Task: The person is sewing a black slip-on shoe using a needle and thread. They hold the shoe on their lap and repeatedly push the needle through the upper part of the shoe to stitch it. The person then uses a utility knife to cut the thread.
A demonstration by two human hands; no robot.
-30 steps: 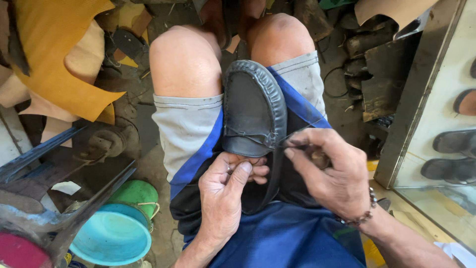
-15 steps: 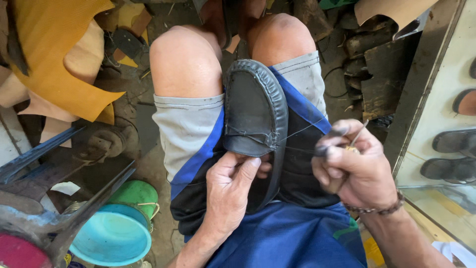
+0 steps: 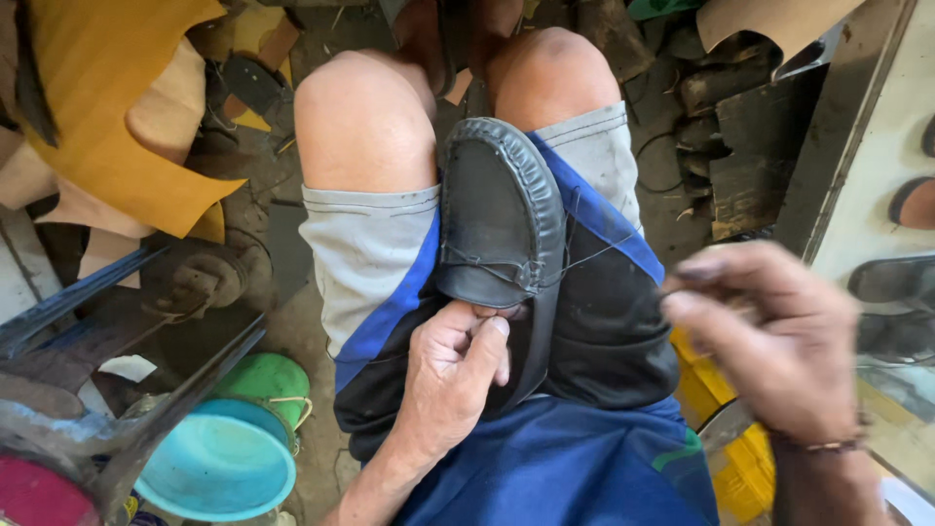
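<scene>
A black leather moccasin shoe (image 3: 502, 209) rests between my knees on my lap, toe pointing away. My left hand (image 3: 453, 375) grips the shoe's near opening, thumb pressed into it. A thin dark thread (image 3: 594, 255) runs taut from the shoe's stitched seam out to the right. My right hand (image 3: 779, 341), blurred, is raised to the right of my lap with its fingers pinched on the thread's end; whether a needle is in them is not clear.
Yellow leather sheets (image 3: 107, 117) lie at the left. A turquoise bowl (image 3: 219, 468) and a green tub (image 3: 268, 380) sit on the floor by a metal frame (image 3: 127, 390). Sandals (image 3: 891, 282) sit in a cabinet at right, with dark scraps (image 3: 740, 146) behind.
My right hand has drawn away from the shoe to the right and toward me, pulling the thread out taut. My left hand has stayed on the shoe's opening.
</scene>
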